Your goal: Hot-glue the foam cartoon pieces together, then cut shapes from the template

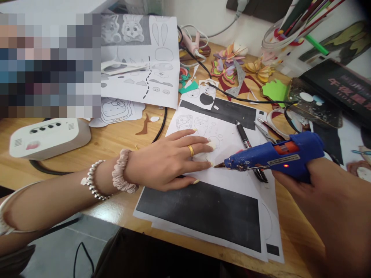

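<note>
My left hand [174,158] lies palm down with its fingers stretched out over the printed paper sheet [228,177]. Its fingertips touch or nearly touch a small pale piece [211,145], partly hidden under them. My right hand [336,200] is wrapped round the handle of a blue hot glue gun [275,156], whose small red light glows. The gun's nozzle points left, close to my left index fingertip. Beneath the gun, a black pen [242,133] lies on the sheet, and a black-handled tool [259,173] is partly covered.
A white power strip [50,137] stands at the left. Printed drawings [162,69] lie at the back, beside felt butterflies [224,69] and coloured scraps. Scissors [265,131] rest at the right, near a dark tray [319,104]. A black cable [249,100] crosses the back of the table.
</note>
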`<state>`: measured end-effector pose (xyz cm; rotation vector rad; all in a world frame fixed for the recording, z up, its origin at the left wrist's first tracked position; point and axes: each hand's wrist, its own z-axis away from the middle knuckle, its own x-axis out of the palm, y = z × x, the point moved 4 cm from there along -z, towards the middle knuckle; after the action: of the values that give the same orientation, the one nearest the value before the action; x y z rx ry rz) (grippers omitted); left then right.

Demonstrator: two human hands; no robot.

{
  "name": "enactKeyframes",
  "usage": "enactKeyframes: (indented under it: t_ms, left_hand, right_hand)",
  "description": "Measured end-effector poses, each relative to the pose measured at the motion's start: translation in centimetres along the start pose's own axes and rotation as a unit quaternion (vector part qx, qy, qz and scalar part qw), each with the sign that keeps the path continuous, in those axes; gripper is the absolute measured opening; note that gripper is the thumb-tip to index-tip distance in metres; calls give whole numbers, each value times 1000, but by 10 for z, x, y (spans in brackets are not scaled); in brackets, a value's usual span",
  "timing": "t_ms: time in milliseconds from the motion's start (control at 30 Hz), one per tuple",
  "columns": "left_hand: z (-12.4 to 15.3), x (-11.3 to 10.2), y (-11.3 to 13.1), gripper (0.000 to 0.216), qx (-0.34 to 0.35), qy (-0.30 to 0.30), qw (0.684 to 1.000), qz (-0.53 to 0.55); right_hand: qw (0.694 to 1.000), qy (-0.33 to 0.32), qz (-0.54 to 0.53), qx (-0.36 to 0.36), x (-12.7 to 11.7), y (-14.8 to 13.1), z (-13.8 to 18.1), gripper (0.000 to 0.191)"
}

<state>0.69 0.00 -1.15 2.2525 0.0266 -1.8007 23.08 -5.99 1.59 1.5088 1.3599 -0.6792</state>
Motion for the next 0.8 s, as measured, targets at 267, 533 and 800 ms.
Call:
enactKeyframes:
  t_ms: [267,533,800]
  left_hand:
    - [0,0,0,36,0,-5,1000,-6]
    - [0,0,0,36,-1,-1,1000,-2]
    - [0,0,0,35,-1,-2,1000,-2]
  right_hand:
    - [999,20,18,-18,1,1,0,41]
    - [996,66,16,-49,-1,1,-2,40]
    - [995,73,21,-63,-3,0,-2,41]
